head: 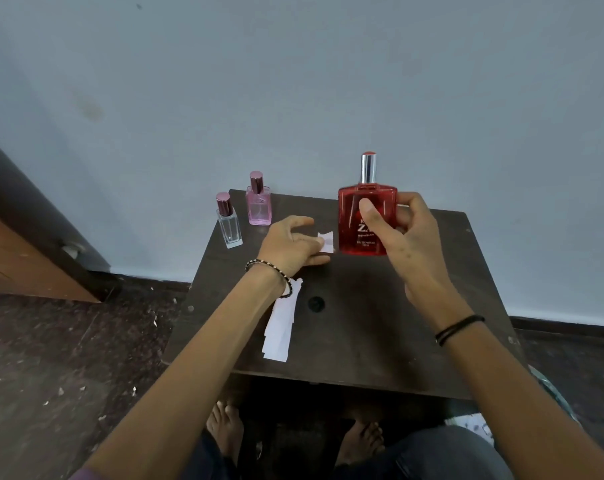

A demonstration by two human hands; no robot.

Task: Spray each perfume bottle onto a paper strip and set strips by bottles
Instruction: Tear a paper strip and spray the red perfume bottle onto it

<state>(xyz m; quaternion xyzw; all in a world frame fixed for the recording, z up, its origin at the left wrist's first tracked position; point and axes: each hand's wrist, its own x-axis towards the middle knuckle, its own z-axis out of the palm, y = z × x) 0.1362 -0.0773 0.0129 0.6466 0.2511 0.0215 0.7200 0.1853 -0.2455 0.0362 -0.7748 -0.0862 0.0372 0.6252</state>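
Note:
My right hand (402, 237) grips a large red perfume bottle (357, 216) with a silver spray top, upright above the small dark table (380, 323). My left hand (295, 242) pinches a short white paper strip (327, 241) just left of the bottle's base. A small clear bottle (229, 221) and a pink bottle (258, 200), both with shiny pink caps, stand at the table's back left corner. Several more white paper strips (281, 323) lie in a pile on the table under my left wrist.
The table stands against a pale blue wall. A dark speckled floor surrounds it, and a wooden door (23, 258) is at the left. My bare feet (226, 431) and knees show below the table's front edge. A round hole (316, 303) marks the tabletop.

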